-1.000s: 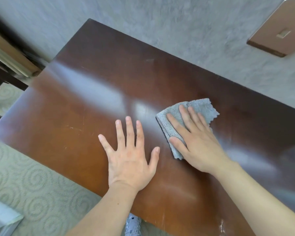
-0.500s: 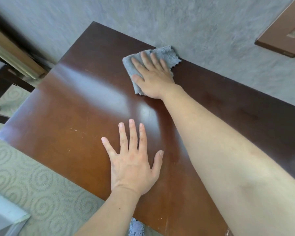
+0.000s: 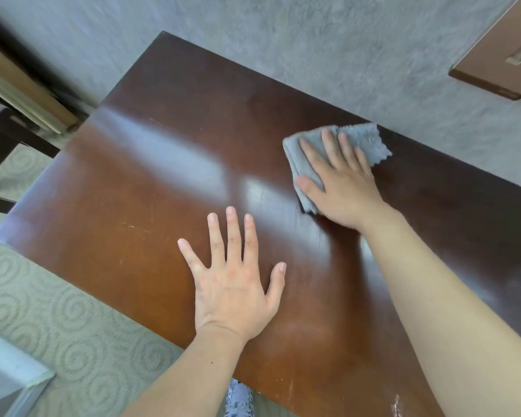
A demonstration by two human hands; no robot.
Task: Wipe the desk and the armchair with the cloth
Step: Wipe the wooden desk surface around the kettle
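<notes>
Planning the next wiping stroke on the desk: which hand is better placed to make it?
The right hand: it already presses the grey cloth flat on the desk near the far edge. The left hand lies bare and flat on the wood, apart from the cloth.

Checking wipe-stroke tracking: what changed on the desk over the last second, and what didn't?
The right hand, pressing flat on the grey cloth, swept it from mid-desk beside the left hand out to the far edge by the wall, then to the right along that edge, where it is now. Nothing was taken hold of or let go. The left hand stayed flat on the desk, fingers spread, near the front edge.
</notes>
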